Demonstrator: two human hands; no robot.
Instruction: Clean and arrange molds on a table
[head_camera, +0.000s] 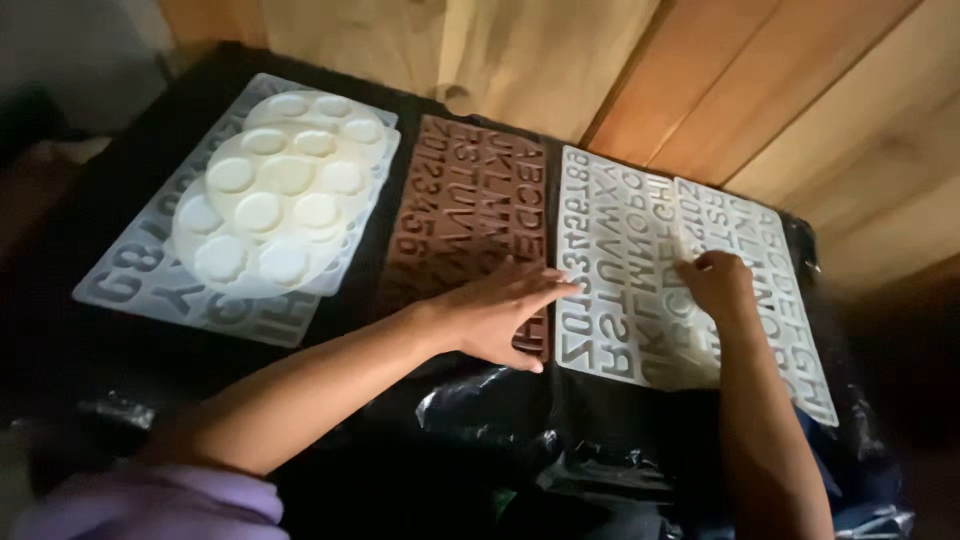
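Left hand (497, 315), fingers spread flat, on brown silicone letter mould (465, 215), mid-tabletop; right hand (716, 282), fingers curled, grip unclear, pressing translucent white silicone letter mould (610, 240) right of it; round-cavity white mould (285, 195) far left.

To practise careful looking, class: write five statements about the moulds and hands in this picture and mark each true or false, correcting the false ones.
1. The left hand lies flat on the brown mould. True.
2. The right hand holds a round mould in the air. False: it rests, fingers curled, on the white letter moulds.
3. The round mould with circular hollows lies on top of a clear mould. True.
4. The brown mould is the rightmost. False: it lies in the middle, with white letter moulds to its right.
5. The moulds lie on a black sheet. True.
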